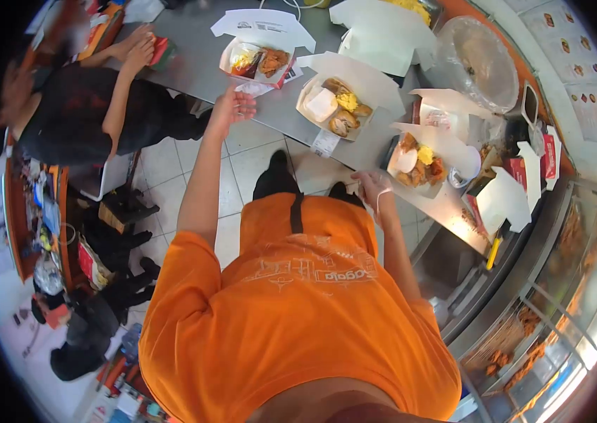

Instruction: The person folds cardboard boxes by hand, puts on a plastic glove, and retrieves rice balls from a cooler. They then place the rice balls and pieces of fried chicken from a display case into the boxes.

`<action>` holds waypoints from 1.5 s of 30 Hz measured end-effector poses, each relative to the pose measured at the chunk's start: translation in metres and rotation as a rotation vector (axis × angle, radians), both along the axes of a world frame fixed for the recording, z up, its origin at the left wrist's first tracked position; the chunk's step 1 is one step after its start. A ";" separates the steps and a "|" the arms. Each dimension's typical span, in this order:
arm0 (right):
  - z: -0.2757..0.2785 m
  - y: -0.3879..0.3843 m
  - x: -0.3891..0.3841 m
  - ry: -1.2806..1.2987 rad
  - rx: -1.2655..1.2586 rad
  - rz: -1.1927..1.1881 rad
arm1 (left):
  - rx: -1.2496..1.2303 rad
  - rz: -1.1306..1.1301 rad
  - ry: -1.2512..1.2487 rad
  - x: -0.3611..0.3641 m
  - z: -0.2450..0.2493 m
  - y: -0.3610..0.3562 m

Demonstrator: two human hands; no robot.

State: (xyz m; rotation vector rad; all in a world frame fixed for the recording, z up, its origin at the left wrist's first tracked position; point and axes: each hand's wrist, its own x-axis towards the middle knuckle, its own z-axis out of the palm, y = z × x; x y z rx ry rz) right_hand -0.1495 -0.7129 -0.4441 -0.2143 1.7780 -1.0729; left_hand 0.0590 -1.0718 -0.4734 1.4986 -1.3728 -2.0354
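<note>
My left hand (233, 109), fingers stretched out and holding nothing, reaches to the counter's front edge. Just beyond it is an open food box (259, 58) with fried chicken, a yellow food and a dark red item; a clear wrapper lies at its near side. My right hand (371, 189) hangs at the counter edge, fingers loosely bent and apart, nothing seen in them. A pale band circles that wrist. Nearest to it stands an open box (418, 163) with chicken pieces, rice and a yellow food. Between my hands sits another filled open box (337, 102), a printed receipt (325, 143) beside it.
On the left a co-worker in dark clothes (76, 116) handles a red and green packet (162, 53). More open boxes (510, 201), a plastic-lined tub (474, 63) and a yellow-handled tool (494, 252) are on the right. A glass cabinet (545, 310) holds fried food.
</note>
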 end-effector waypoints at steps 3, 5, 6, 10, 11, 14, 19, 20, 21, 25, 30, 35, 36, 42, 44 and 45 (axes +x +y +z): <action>-0.030 -0.028 0.008 0.002 0.200 0.000 | 0.194 0.053 0.133 -0.017 -0.034 -0.048; -0.037 -0.046 0.025 -0.092 0.210 -0.090 | 0.249 0.077 0.156 -0.025 -0.045 -0.059; -0.040 -0.054 0.035 -0.185 0.186 -0.154 | 0.271 0.130 0.175 -0.028 -0.049 -0.061; -0.068 -0.075 0.066 -0.133 0.147 -0.382 | 0.156 0.227 0.214 -0.015 -0.055 -0.065; -0.073 -0.076 0.071 -0.111 0.123 -0.407 | 0.134 0.201 0.218 -0.004 -0.065 -0.073; -0.059 -0.091 0.075 -0.084 0.267 -0.466 | 0.116 0.162 0.150 0.017 -0.053 -0.092; -0.076 -0.088 0.073 0.024 0.362 -0.432 | 0.099 0.158 0.113 0.045 -0.053 -0.144; -0.076 -0.086 0.074 0.029 0.350 -0.415 | 0.105 0.177 0.124 0.047 -0.052 -0.149; -0.077 -0.084 0.075 0.014 0.351 -0.428 | 0.103 0.163 0.111 0.048 -0.053 -0.152; -0.081 -0.085 0.074 0.000 0.303 -0.450 | -0.048 0.141 0.075 0.042 -0.043 -0.146; -0.074 -0.091 0.079 -0.050 0.291 -0.575 | -0.475 0.040 0.050 0.043 -0.050 -0.105; -0.066 -0.095 0.080 -0.035 0.268 -0.574 | -0.613 -0.780 -0.014 -0.025 -0.003 -0.024; -0.061 -0.096 0.078 -0.030 0.265 -0.555 | -0.629 -0.869 -0.014 -0.046 0.002 -0.011; -0.056 -0.091 0.072 0.023 0.235 -0.453 | -0.872 -1.099 -0.271 -0.119 -0.027 0.015; -0.058 -0.089 0.071 0.026 0.213 -0.438 | -0.939 -0.996 -0.201 -0.123 -0.041 0.010; -0.058 -0.090 0.071 0.011 0.212 -0.446 | -0.945 -1.017 -0.178 -0.122 -0.046 0.002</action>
